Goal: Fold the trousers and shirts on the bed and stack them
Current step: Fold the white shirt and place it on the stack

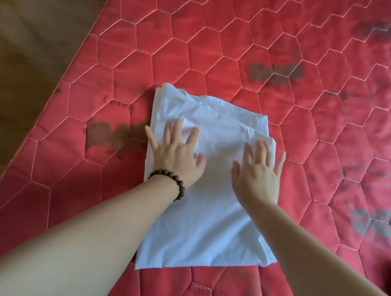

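Both bare forearms reach in from the bottom edge, and between them lies a white garment (pixel 209 197), folded into a tall rectangle on the red quilted bed cover (pixel 317 64). Its near hem sits closest to the viewer, while the layered, slightly rumpled folds lie at the far end, just beyond the fingertips. On its upper left part the left hand (pixel 175 153) lies flat, fingers straight and spread, the little finger reaching to the cloth's left edge; a brown bead bracelet (pixel 169 181) circles that wrist. Pressed palm down on the upper right part is the right hand (pixel 259 170), fingers straight and splayed, the outermost at the right edge. Neither hand grips anything. Brown floor (pixel 33 36) shows left of the bed.
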